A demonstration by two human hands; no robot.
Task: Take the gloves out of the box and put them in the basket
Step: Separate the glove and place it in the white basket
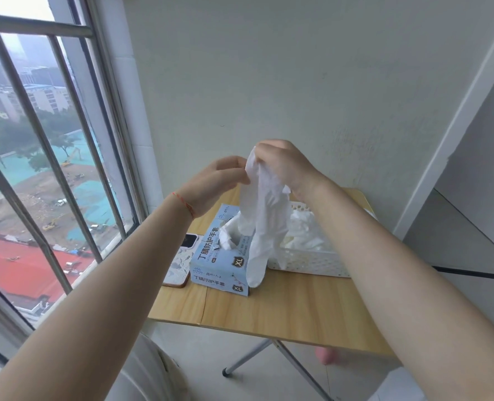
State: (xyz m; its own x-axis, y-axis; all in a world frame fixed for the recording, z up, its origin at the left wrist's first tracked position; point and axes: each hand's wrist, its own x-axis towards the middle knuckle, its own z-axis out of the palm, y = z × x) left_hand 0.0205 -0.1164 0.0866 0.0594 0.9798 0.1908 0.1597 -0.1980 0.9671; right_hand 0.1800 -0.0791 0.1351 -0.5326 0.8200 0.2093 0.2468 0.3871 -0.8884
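A person stands at a small wooden table (283,311) beside a barred window, both bare arms reaching forward over it. The right hand (283,166) pinches the cuff end of a white glove (261,221), lifted well above the table so that it hangs straight down, its fingertips dangling in front of the near right corner of the glove box (219,264). The left hand (216,183) is raised just beside it, fingers curled with their tips touching the same cuff; whether that grip truly holds the glove or only steadies it I cannot tell for certain, though it looks like a light pinch. The pale blue box sits toward the table's left edge, and more white glove material bulges out of its top opening, so gloves remain inside. Just to its right, toward the far right corner, stands a white perforated basket (309,264) that already holds a crumpled heap of white gloves. A phone (180,261) lies between the box and the table's left edge. By my judgement the task is partly done: several gloves are in the basket, one is in the air, more wait in the box.
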